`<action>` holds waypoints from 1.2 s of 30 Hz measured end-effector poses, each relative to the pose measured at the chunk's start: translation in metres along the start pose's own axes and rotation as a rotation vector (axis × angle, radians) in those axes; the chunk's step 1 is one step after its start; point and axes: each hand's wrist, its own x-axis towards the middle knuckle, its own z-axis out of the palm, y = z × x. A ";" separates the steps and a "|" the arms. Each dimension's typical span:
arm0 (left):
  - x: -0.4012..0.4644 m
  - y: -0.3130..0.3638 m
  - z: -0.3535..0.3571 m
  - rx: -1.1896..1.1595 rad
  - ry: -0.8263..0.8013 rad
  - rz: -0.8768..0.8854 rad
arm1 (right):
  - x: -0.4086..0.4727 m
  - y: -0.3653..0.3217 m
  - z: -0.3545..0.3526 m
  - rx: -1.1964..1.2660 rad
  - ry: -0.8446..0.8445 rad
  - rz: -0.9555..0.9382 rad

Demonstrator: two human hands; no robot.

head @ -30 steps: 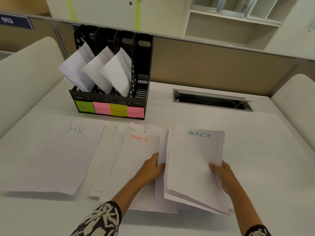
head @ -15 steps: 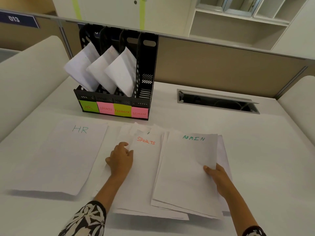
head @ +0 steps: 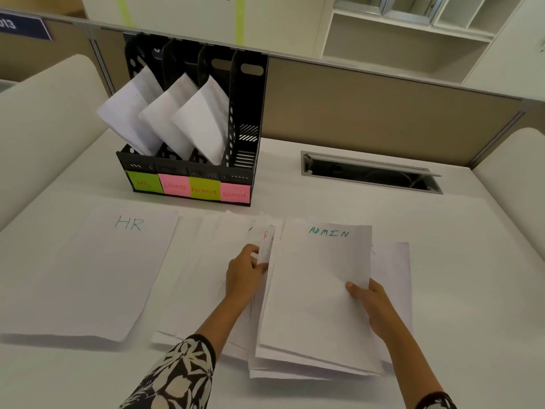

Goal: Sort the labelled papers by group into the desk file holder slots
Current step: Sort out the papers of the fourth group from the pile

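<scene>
I am pinching the ADMIN sheet (head: 321, 290) with both hands, right (head: 372, 305) and left (head: 244, 274), peeling it off alone.

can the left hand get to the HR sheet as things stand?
Probably yes. The HR sheet lies flat, uncovered, on the left hand's own side with nothing between them. But that hand is now pinching sheets beside the ADMIN stack and must let go first.

A black file holder (head: 246, 113) is fronted by green and pink labels (head: 188, 188) lettered in orange. White papers (head: 129, 270) are marked in green ink, "HR" and "ADMIN". A black sleeve (head: 180, 376) is patterned with cream flowers. The desk (head: 472, 276) is white.
</scene>
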 end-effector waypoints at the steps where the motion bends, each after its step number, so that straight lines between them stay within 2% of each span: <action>1: 0.001 0.002 0.002 -0.026 -0.001 -0.005 | -0.001 0.001 0.000 0.005 -0.005 0.011; 7: 0.012 0.001 -0.001 -0.046 0.019 -0.044 | -0.001 0.005 -0.006 -0.025 0.006 -0.002; 11: 0.023 -0.010 -0.021 0.041 0.077 -0.025 | 0.004 0.003 -0.022 -0.097 0.067 -0.034; 14: 0.030 -0.017 -0.031 0.143 0.027 0.032 | 0.010 0.003 -0.030 -0.132 0.107 -0.029; 17: 0.032 -0.023 -0.030 0.355 -0.044 0.083 | 0.014 0.001 -0.032 -0.154 0.126 -0.034; 19: 0.031 -0.028 -0.028 0.484 -0.097 0.123 | 0.014 -0.002 -0.027 -0.150 0.115 -0.057; 23: 0.026 -0.033 -0.022 0.585 -0.183 0.212 | 0.010 -0.009 -0.010 -0.125 0.050 -0.080; 28: 0.019 -0.017 -0.020 0.132 -0.246 0.176 | 0.006 -0.004 0.008 -0.084 -0.020 -0.041; 31: 0.021 -0.016 -0.023 0.064 -0.329 0.111 | 0.005 0.000 0.011 -0.062 -0.014 0.001; 36: 0.026 -0.028 -0.042 0.010 -0.206 0.043 | 0.006 0.000 0.001 -0.086 0.030 -0.002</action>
